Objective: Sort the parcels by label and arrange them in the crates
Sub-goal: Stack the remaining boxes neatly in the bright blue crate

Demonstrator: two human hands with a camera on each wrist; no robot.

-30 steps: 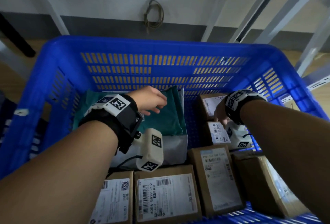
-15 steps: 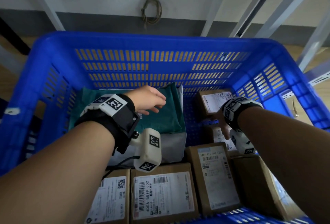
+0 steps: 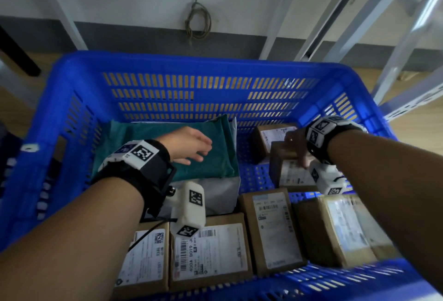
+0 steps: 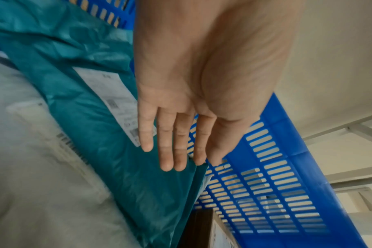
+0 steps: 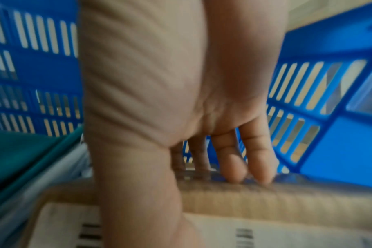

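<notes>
The small cardboard box (image 3: 291, 169) sat low in the right half of the blue crate (image 3: 196, 70), tilted against a second carton (image 3: 273, 134) behind it. The right hand (image 3: 296, 143) gripped it, fingers (image 5: 234, 167) hooked over its far top edge and the thumb down across the labelled face. That hold looked shallow; I judged the box could slip and drop onto the bare crate floor, or knock the carton behind it askew, if it were lifted fast. Its label was too blurred to read, so a wrong sort was possible.

The left hand (image 3: 185, 143) hovered with fingers straight and spread above the teal mailer bag (image 3: 167, 147), holding nothing; whether the fingertips touched the bag I cannot tell. The bag lay on a grey mailer bag (image 4: 32, 167) at the far left. Slick film on film could slide if pushed. 4 labelled boxes lined the near wall, the 400A box (image 3: 211, 250) among them.
</notes>
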